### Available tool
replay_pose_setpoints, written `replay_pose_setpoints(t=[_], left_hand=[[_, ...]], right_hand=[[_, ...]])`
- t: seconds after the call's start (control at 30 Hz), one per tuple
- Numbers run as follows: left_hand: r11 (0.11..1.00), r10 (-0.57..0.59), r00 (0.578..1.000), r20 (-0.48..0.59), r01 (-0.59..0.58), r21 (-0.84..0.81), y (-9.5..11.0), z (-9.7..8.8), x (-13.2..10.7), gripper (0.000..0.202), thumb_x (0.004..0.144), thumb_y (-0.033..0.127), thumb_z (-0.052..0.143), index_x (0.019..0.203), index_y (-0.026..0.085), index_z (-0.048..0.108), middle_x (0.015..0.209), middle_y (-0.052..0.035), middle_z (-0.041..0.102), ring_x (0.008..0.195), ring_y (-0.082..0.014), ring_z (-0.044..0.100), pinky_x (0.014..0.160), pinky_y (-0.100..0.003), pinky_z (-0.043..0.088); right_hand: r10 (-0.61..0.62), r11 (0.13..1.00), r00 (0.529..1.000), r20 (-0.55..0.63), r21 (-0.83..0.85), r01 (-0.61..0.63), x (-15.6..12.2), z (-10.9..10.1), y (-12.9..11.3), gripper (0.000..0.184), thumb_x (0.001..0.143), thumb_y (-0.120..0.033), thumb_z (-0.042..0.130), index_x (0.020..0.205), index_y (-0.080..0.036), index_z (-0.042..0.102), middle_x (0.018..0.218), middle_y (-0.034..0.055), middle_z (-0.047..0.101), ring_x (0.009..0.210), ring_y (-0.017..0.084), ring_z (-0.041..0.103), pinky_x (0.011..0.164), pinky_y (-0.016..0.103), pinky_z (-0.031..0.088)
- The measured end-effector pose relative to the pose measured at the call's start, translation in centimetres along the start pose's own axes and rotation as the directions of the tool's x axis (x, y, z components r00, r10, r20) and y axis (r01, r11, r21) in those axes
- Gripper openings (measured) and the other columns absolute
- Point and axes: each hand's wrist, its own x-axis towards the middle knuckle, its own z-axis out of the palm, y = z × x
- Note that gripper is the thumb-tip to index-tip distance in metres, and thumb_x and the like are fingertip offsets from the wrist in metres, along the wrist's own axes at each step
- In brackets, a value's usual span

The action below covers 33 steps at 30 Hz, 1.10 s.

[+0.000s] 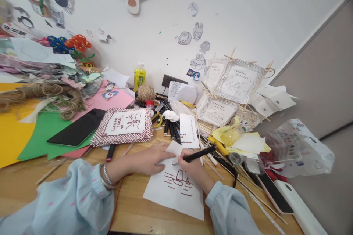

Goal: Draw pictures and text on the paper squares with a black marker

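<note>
My right hand [193,167] is closed round a black marker pen [200,153], its tip resting on a white sheet of paper [171,194] with a dark red line drawing. On the sheet's upper left part my left hand [150,159] lies flat with its fingers stretched out, pressing the paper to the wooden table [132,209]. A bracelet sits on my left wrist. Both arms wear light blue sleeves.
Behind the sheet lie a red-bordered paper panel [122,125], a black tablet [78,127], loose markers [171,128], a twine ball [145,93] and a yellow bottle [139,75]. Coloured paper and rope fill the left. Paper lanterns [234,84], sticks, tape and a plastic bag [300,150] crowd the right.
</note>
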Motion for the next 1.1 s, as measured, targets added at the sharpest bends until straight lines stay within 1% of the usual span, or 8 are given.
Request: replay_pose_setpoints(t=[0.1,0.2,0.3,0.37,0.57,0.7,0.9,1.1], left_hand=[[1.000,-0.011,1.000,0.004,0.011,0.017,-0.13,0.11,-0.04,0.057,0.076,0.015,0.055,0.132,0.026,0.055,0.133,-0.0084,0.057,0.126,-0.0317,0.048,0.106,-0.043,0.036],[0.998,-0.043,0.998,0.039,0.042,0.042,-0.01,-0.06,-0.04,0.057,0.077,0.016,0.055,0.134,0.022,0.055,0.136,-0.0117,0.055,0.130,-0.0325,0.045,0.109,-0.045,0.033],[0.994,-0.091,0.993,0.081,0.086,0.064,0.17,-0.29,0.00,0.056,0.080,0.018,0.054,0.136,0.019,0.054,0.139,-0.0146,0.053,0.133,-0.0334,0.042,0.111,-0.048,0.030],[0.992,-0.112,0.990,0.091,0.106,0.073,0.20,-0.34,0.02,0.056,0.080,0.019,0.054,0.137,0.019,0.053,0.139,-0.0147,0.053,0.133,-0.0334,0.041,0.111,-0.048,0.030],[0.996,-0.081,0.995,0.050,0.079,0.046,0.05,-0.23,0.05,0.057,0.078,0.017,0.055,0.135,0.022,0.055,0.136,-0.0122,0.056,0.129,-0.0334,0.046,0.109,-0.049,0.033],[0.994,-0.100,0.992,0.074,0.097,0.051,0.25,-0.49,0.09,0.056,0.080,0.019,0.054,0.136,0.020,0.054,0.136,-0.0135,0.056,0.131,-0.0346,0.044,0.110,-0.050,0.031],[0.993,-0.106,0.991,0.083,0.101,0.066,0.14,-0.40,-0.01,0.055,0.082,0.022,0.054,0.137,0.020,0.053,0.139,-0.0140,0.053,0.134,-0.0352,0.041,0.110,-0.051,0.030],[0.996,-0.084,0.994,0.063,0.081,0.047,0.18,-0.47,0.01,0.054,0.081,0.021,0.054,0.135,0.019,0.055,0.134,-0.0150,0.058,0.129,-0.0360,0.045,0.108,-0.051,0.032]], right_hand=[[0.012,1.000,1.000,-0.020,0.011,-0.011,-0.02,0.01,0.10,0.019,0.072,-0.022,0.049,0.056,-0.022,0.038,0.055,-0.0057,0.037,0.056,0.012,0.036,0.053,0.024,0.031],[0.030,0.999,0.999,-0.030,0.021,-0.030,-0.23,-0.07,0.27,0.019,0.072,-0.022,0.048,0.056,-0.022,0.038,0.054,-0.0057,0.038,0.054,0.012,0.037,0.052,0.024,0.030],[0.040,0.999,0.999,0.007,0.030,-0.040,-0.49,-0.16,0.35,0.019,0.072,-0.021,0.049,0.056,-0.022,0.039,0.053,-0.0056,0.038,0.053,0.012,0.038,0.050,0.024,0.031],[0.038,0.999,0.999,0.036,0.032,-0.039,-0.57,-0.19,0.31,0.019,0.072,-0.021,0.050,0.056,-0.022,0.040,0.054,-0.0054,0.039,0.054,0.013,0.040,0.050,0.023,0.032],[0.030,0.999,0.996,0.084,0.037,-0.034,-0.55,-0.28,0.00,0.020,0.072,-0.021,0.051,0.057,-0.022,0.039,0.055,-0.0059,0.037,0.055,0.012,0.037,0.053,0.023,0.032],[0.027,0.999,0.994,0.105,0.042,-0.031,-0.60,-0.32,-0.21,0.019,0.072,-0.020,0.051,0.056,-0.022,0.039,0.054,-0.0061,0.038,0.054,0.012,0.036,0.053,0.024,0.032],[0.025,0.999,0.995,0.095,0.031,-0.028,-0.62,-0.33,-0.19,0.019,0.072,-0.019,0.050,0.057,-0.022,0.038,0.055,-0.0058,0.037,0.055,0.012,0.037,0.054,0.023,0.032],[0.017,0.999,0.996,0.090,0.025,-0.020,-0.56,-0.34,0.08,0.019,0.071,-0.019,0.049,0.057,-0.022,0.038,0.056,-0.0055,0.036,0.056,0.012,0.036,0.055,0.024,0.032]])
